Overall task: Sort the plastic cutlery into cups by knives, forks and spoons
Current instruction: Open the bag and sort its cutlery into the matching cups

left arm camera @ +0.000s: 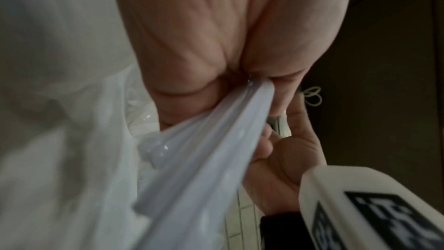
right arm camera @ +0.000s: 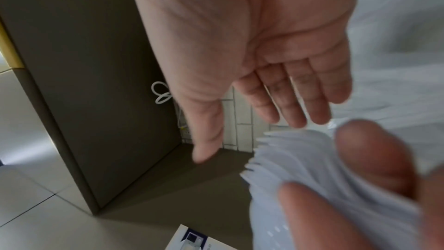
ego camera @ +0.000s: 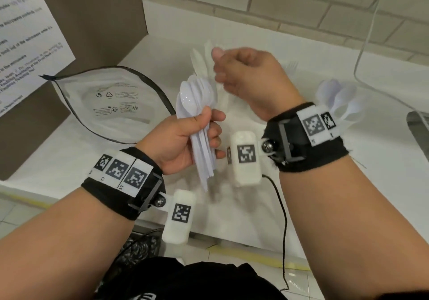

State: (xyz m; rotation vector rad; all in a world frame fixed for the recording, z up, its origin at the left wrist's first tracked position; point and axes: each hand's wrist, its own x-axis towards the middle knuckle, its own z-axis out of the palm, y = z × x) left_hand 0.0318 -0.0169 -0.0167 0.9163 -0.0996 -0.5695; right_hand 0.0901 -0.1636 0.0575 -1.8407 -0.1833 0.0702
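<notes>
My left hand [ego camera: 204, 132] grips a bundle of several white plastic spoons [ego camera: 195, 98] by the handles, bowls up, above the white counter [ego camera: 69, 160]. The handles [left arm camera: 204, 149] run out of my palm in the left wrist view. My right hand [ego camera: 222, 74] hovers blurred just beyond the bundle and holds nothing. In the right wrist view its fingers [right arm camera: 295, 102] are relaxed and empty above the spoon bundle [right arm camera: 300, 168]. More white cutlery [ego camera: 202, 63] lies behind the hands. Another group of spoons [ego camera: 336, 98] stands upright behind my right wrist; what holds them is hidden.
A clear zip bag [ego camera: 111, 100] with a black edge lies open at the left. A brown panel [ego camera: 99, 21] with a paper notice stands behind it. A tiled wall [ego camera: 278, 2] closes the back, and a thin cable [ego camera: 364, 44] hangs at the right.
</notes>
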